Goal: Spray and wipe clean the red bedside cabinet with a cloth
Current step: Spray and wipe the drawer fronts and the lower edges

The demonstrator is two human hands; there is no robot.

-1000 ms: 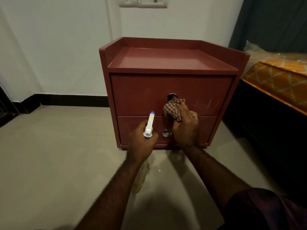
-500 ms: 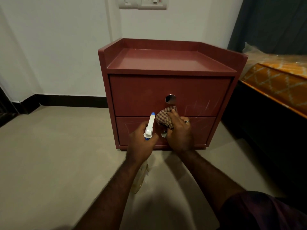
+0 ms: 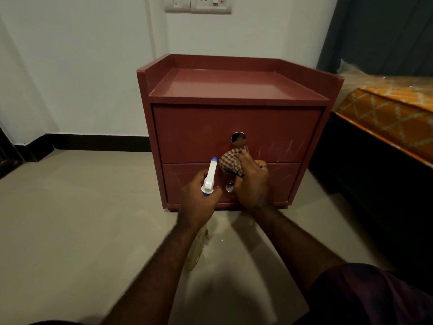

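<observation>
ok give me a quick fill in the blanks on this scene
The left hand grips a bottle with a ____ tip.
The right hand presses the cloth against the ____ of the cabinet.
The cabinet has ____ drawers.
Missing words: blue; front; two.

Dim, warm indoor light. Soft shadows fall on the floor (image 3: 70,231) toward 6 o'clock. Edges bend with wide-angle distortion; focus is sharp.

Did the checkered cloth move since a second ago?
Yes. The cloth in the right hand slid down and a bit left, away from the top drawer's knob.
</observation>
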